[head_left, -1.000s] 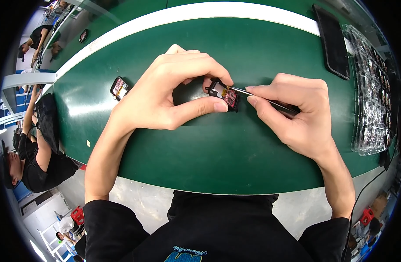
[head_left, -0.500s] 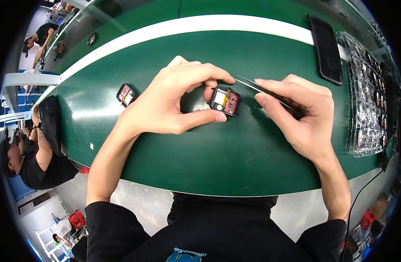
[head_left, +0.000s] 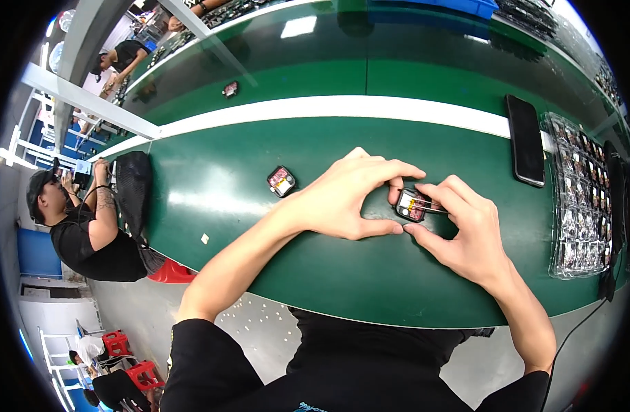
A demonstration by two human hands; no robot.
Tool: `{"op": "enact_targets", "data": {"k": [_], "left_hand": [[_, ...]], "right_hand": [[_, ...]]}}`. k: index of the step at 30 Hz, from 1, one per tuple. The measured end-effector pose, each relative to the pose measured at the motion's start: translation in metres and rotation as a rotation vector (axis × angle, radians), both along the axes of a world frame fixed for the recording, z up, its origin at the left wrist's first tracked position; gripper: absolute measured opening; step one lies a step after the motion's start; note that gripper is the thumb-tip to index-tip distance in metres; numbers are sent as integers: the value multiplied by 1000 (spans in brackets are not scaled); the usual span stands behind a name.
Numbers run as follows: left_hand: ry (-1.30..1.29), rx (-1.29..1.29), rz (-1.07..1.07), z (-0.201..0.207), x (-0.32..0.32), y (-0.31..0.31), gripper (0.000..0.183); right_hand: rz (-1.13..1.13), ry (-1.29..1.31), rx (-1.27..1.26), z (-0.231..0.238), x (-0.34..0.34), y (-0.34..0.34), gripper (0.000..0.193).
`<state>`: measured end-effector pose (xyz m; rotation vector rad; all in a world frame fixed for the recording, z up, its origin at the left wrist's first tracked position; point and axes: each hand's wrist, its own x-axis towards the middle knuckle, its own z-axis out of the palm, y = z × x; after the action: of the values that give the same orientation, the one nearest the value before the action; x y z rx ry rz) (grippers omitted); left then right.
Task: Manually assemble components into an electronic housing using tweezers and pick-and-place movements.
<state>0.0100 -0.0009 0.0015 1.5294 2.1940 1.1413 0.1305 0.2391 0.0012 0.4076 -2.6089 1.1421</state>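
Observation:
An open smartwatch case (head_left: 407, 199), black-rimmed with a pale block, yellow tape and a red circuit board inside, sits right of the table's middle. My left hand (head_left: 339, 199) is curled around its left side, thumb below and fingers above, gripping it. Thin metal tweezers (head_left: 433, 206) are pinched in my right hand (head_left: 469, 230), their tips over the red board. My right index finger and thumb come close to the case's edge; whether they touch it, I cannot tell. Left of my left hand lies another open smartwatch case (head_left: 281, 182).
A black phone (head_left: 525, 141) lies at the right, beside clear plastic trays (head_left: 581, 199) filled with small parts. A white strip (head_left: 328, 110) crosses the green table (head_left: 342, 288); beyond it lies another small case (head_left: 230, 89). A co-worker (head_left: 95, 226) sits at the left near a black bag (head_left: 133, 192).
The tweezers have moved from beside the case to inside it, and my right hand has come close to my left. The view has shifted, so the table appears lower and further right.

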Motion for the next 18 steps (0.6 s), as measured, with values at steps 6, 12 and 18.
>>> {"op": "enact_targets", "data": {"k": [6,12,18], "left_hand": [[-164,-30,14,14,-5,-4,75],[185,-64,502,30,-67,-54,48],[471,-338,963,-2,-185,-152,63]], "right_hand": [[-33,98,65,4,9,11,41],[-248,155,125,32,48,65,40],[-720,138,177,63,102,156,41]]}}
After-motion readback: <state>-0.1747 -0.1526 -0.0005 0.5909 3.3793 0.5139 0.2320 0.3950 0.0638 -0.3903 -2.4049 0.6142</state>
